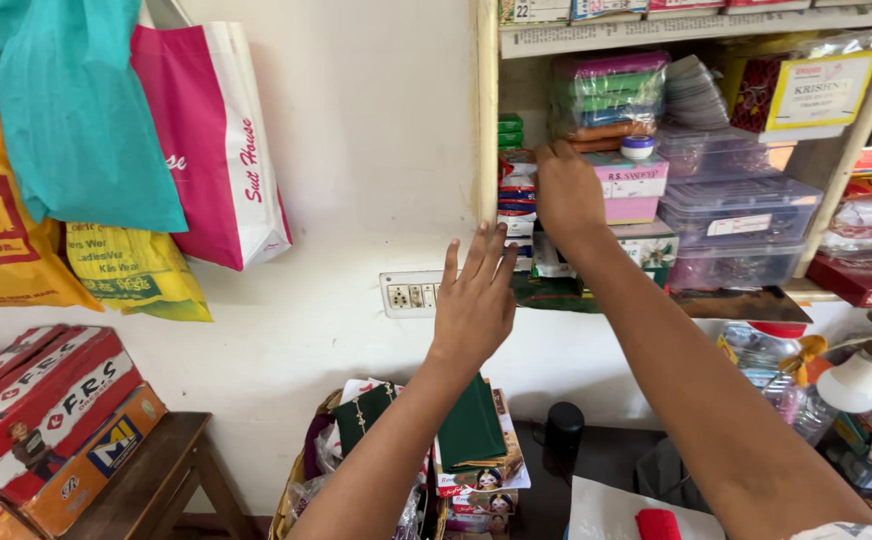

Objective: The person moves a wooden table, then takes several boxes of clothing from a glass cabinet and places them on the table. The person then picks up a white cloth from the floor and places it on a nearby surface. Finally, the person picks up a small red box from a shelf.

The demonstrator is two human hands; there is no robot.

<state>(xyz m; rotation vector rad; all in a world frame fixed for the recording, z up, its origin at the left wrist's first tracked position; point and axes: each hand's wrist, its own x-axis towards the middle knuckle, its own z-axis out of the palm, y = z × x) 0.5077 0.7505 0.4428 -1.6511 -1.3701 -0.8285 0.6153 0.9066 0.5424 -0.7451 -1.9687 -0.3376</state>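
Reaching right hand (pixel 568 195) into shelf (pixel 489 120), fingers hidden among small boxes (pixel 518 205), grip unclear, left hand (pixel 473 305) fingers spread below.

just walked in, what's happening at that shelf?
A person is reaching into a wall shelf packed with boxes and clear plastic containers. The right hand is in among the small stacked boxes at the shelf's left end. The left hand is raised with fingers spread, just below the shelf, holding nothing. Carrier bags hang on the wall beside it.

Both arms stretch forward and up; the left hand (pixel 474 300) spreads open-fingered, the right hand (pixel 566 195) reaches farther, fingers curled down.
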